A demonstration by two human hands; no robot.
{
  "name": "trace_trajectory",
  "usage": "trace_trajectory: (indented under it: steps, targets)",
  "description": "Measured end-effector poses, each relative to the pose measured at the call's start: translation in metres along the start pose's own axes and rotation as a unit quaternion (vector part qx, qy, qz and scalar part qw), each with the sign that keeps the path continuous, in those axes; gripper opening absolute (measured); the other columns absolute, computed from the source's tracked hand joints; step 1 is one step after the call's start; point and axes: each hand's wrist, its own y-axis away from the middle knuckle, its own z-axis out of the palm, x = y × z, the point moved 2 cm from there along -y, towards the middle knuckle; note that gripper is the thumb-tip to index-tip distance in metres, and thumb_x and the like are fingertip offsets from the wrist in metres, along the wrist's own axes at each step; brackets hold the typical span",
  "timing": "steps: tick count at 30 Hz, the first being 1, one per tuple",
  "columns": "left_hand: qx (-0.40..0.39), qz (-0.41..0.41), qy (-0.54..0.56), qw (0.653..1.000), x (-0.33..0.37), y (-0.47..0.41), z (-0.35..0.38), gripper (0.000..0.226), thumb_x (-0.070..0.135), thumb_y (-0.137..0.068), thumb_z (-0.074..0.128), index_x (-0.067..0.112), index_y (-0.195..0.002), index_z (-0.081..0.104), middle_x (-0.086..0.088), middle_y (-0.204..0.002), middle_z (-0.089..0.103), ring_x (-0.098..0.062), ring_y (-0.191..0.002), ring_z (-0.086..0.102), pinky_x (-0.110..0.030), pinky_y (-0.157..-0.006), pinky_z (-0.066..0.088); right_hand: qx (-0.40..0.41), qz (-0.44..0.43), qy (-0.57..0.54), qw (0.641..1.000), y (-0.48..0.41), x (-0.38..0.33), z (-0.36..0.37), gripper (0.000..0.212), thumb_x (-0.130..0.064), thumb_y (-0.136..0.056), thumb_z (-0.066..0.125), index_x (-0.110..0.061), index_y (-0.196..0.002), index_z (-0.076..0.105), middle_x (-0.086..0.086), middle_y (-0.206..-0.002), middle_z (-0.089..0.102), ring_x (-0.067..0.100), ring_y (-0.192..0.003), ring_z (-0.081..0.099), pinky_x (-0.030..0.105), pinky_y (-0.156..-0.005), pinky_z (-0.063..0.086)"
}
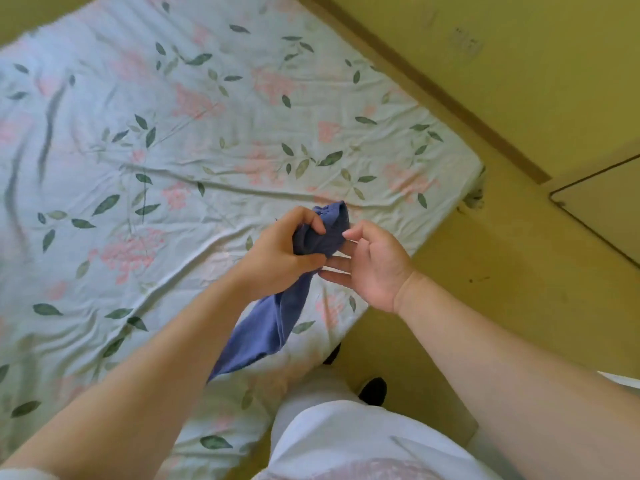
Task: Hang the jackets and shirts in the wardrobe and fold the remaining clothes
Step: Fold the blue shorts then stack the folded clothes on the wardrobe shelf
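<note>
1. Head view: our left hand [277,251] curls its grip round the bunched blue garment [270,323], which hangs over the floral bed [173,150] at its near right edge.
2. Our right hand [374,268] keeps a spread grip, fingers straight against the cloth.
3. Soft, light, limp: we'd pinch its hem corners.

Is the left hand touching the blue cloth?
Touching: the head view shows the left hand with fingers curled round the bunched blue cloth.
</note>
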Motion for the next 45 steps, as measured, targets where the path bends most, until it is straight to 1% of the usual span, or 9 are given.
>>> trace_trajectory:
  steps: [3, 10, 18, 23, 28, 32, 37, 42, 45]
  targets:
    - [0.007, 0.024, 0.059, 0.998, 0.048, 0.004, 0.024, 0.034, -0.003, -0.089, 0.070, 0.030, -0.095, 0.063, -0.007, -0.112, 0.067, -0.023, -0.102, 0.066, -0.041, -0.087, 0.058, 0.030, -0.057, 0.074, 0.995, 0.034, -0.030, -0.018, 0.028, -0.029, -0.103, 0.054, -0.022, -0.126, 0.068, 0.002, -0.113, 0.072, 0.024, -0.094, 0.070, 0.041, -0.087, 0.056]
    - [0.119, 0.140, -0.008, 0.983, 0.179, -0.006, 0.040, 0.029, 0.021, -0.103, 0.057, 0.050, -0.107, 0.062, 0.012, -0.100, 0.070, -0.004, -0.089, 0.069, -0.020, -0.068, 0.056, 0.105, -0.240, 0.219, 0.940, 0.138, -0.141, -0.063, 0.017, -0.020, -0.104, 0.052, -0.019, -0.103, 0.069, -0.003, -0.088, 0.077, 0.016, -0.080, 0.072, 0.028, -0.059, 0.056]
    - [0.221, 0.287, -0.124, 0.924, 0.351, -0.007, 0.017, 0.023, 0.020, -0.098, 0.062, 0.041, -0.088, 0.066, 0.015, -0.087, 0.067, -0.007, -0.082, 0.062, -0.029, -0.076, 0.050, 0.357, -0.421, 0.536, 0.639, 0.297, -0.276, -0.112, 0.020, -0.013, -0.096, 0.051, -0.017, -0.088, 0.068, 0.000, -0.079, 0.065, 0.023, -0.074, 0.058, 0.030, -0.059, 0.044]
    - [0.211, 0.335, -0.173, 0.902, 0.417, 0.002, 0.034, 0.012, 0.024, -0.092, 0.068, 0.034, -0.088, 0.074, 0.015, -0.080, 0.071, -0.004, -0.074, 0.062, -0.027, -0.068, 0.050, 0.393, -0.505, 0.513, 0.572, 0.366, -0.301, -0.126, 0.026, -0.013, -0.091, 0.050, -0.029, -0.096, 0.071, -0.006, -0.073, 0.066, 0.015, -0.065, 0.058, 0.030, -0.057, 0.047]
    - [0.179, 0.297, -0.138, 0.928, 0.448, 0.004, 0.065, 0.015, 0.016, -0.091, 0.065, 0.029, -0.091, 0.073, 0.003, -0.092, 0.073, -0.016, -0.087, 0.066, -0.031, -0.071, 0.052, 0.257, -0.501, 0.511, 0.649, 0.403, -0.295, -0.125, 0.050, -0.013, -0.089, 0.047, -0.055, -0.112, 0.059, -0.003, -0.055, 0.041, 0.011, -0.046, 0.033, 0.020, -0.043, 0.032]
    - [0.153, 0.262, -0.115, 0.946, 0.459, 0.008, 0.094, 0.014, 0.014, -0.092, 0.059, 0.028, -0.095, 0.059, -0.002, -0.091, 0.065, -0.018, -0.078, 0.058, -0.030, -0.062, 0.042, 0.114, -0.514, 0.367, 0.767, 0.425, -0.289, -0.113, 0.039, -0.005, -0.089, 0.050, -0.029, -0.103, 0.078, -0.010, -0.096, 0.075, 0.011, -0.079, 0.068, 0.020, -0.068, 0.053]
    - [0.053, 0.216, -0.027, 0.975, 0.470, 0.032, 0.124, 0.025, 0.000, -0.097, 0.045, 0.021, -0.102, 0.058, -0.010, -0.094, 0.063, -0.021, -0.074, 0.062, -0.029, -0.055, 0.050, 0.026, -0.439, 0.378, 0.815, 0.438, -0.286, -0.109, 0.038, 0.008, -0.085, 0.047, -0.004, -0.109, 0.074, 0.016, -0.107, 0.075, 0.028, -0.099, 0.073, 0.036, -0.082, 0.060]
    - [-0.048, 0.280, -0.052, 0.957, 0.478, 0.061, 0.145, 0.049, -0.010, -0.095, 0.041, 0.023, -0.090, 0.077, -0.007, -0.094, 0.074, -0.018, -0.082, 0.069, -0.035, -0.072, 0.057, 0.101, -0.462, 0.502, 0.724, 0.444, -0.277, -0.105, 0.012, -0.018, -0.096, 0.068, -0.010, -0.104, 0.073, 0.004, -0.085, 0.078, 0.019, -0.078, 0.075, 0.027, -0.069, 0.056]
    - [-0.068, 0.293, -0.073, 0.951, 0.476, 0.075, 0.155, 0.049, -0.012, -0.095, 0.042, 0.018, -0.084, 0.079, -0.005, -0.092, 0.074, -0.022, -0.089, 0.066, -0.040, -0.082, 0.053, 0.168, -0.530, 0.503, 0.662, 0.446, -0.278, -0.102, 0.026, -0.039, -0.091, 0.075, -0.017, -0.078, 0.076, -0.007, -0.056, 0.051, 0.010, -0.049, 0.042, 0.018, -0.046, 0.033]
